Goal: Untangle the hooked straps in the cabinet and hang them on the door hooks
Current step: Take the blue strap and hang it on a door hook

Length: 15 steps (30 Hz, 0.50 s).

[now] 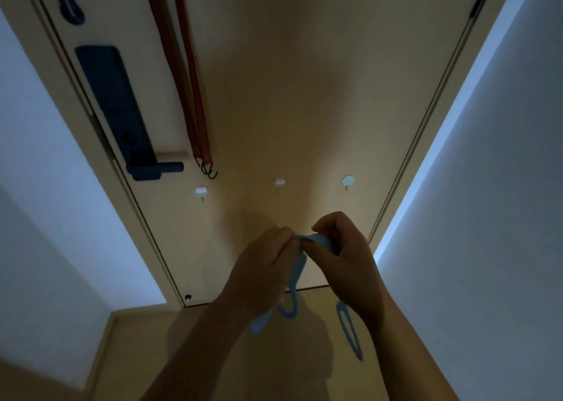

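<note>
A pale wooden door [274, 96] fills the view, with a dark lock plate and handle [115, 108] on its left side. A red strap [189, 74] hangs doubled down the door just right of the lock, its black end hooks [210, 170] dangling near the handle. In front of the lower door, the left hand [262, 266] and right hand [344, 257] meet, fingers curled, both pinching a light blue strap [297, 269] whose loops trail down below the wrists. Three small door hooks [278, 183] sit in a row just above the hands, each bare.
</note>
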Each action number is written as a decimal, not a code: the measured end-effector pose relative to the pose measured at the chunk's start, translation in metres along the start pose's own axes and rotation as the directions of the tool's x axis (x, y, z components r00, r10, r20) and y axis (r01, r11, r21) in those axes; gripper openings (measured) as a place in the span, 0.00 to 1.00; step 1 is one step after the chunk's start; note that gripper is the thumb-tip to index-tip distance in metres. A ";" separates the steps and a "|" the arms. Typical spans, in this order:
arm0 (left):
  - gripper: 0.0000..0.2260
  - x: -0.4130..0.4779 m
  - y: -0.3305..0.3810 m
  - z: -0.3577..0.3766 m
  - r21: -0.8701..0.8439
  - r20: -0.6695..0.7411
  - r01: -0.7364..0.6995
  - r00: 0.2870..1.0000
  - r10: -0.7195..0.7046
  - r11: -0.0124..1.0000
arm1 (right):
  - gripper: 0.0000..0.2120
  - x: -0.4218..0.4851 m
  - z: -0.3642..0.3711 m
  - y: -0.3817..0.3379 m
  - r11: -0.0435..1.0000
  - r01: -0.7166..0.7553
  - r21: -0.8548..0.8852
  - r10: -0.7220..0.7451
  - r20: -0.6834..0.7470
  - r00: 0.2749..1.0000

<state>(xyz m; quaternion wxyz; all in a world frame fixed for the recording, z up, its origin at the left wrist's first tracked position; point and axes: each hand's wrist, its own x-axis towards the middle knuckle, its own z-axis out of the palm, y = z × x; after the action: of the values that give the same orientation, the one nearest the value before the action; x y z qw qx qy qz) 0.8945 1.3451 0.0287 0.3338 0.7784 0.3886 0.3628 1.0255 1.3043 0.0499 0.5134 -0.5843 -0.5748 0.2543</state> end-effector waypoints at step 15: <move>0.10 0.191 -0.047 -0.039 0.053 -0.173 -0.032 0.984 0.041 0.998 | 0.13 0.211 0.021 0.024 0.969 0.225 -0.099 -0.234 -0.098 0.967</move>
<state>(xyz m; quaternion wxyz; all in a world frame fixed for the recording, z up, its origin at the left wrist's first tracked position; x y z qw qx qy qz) 0.9281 1.5391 0.0696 0.2722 0.7589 0.4109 0.4256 1.0608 1.5122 0.0825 0.5442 -0.5485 -0.6201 0.1357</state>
